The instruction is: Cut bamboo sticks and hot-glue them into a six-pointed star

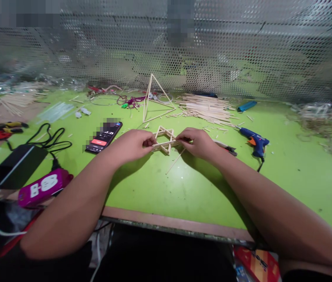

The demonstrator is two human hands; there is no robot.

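A star-shaped frame (162, 148) built of thin wooden sticks sits on the green tabletop between my hands. My left hand (135, 143) is closed, its fingertips pinching the frame's left point. On the opposite side my right hand (197, 141) has its fingers pressed together at the frame's right point. A loose wooden stick (174, 162) slants down toward me from beneath the right fingers; whether they hold it is hard to make out. Just behind the star stands a larger pyramid-like frame (147, 96) of sticks.
A blue glue gun (255, 141) and partly hidden pliers (227, 148) lie at right. Behind are piled sticks (205, 109) and a blue cutter (246, 105). At left are a phone (104, 137), a purple power strip (45, 187) and black cable. A perforated metal screen (142, 51) closes the back.
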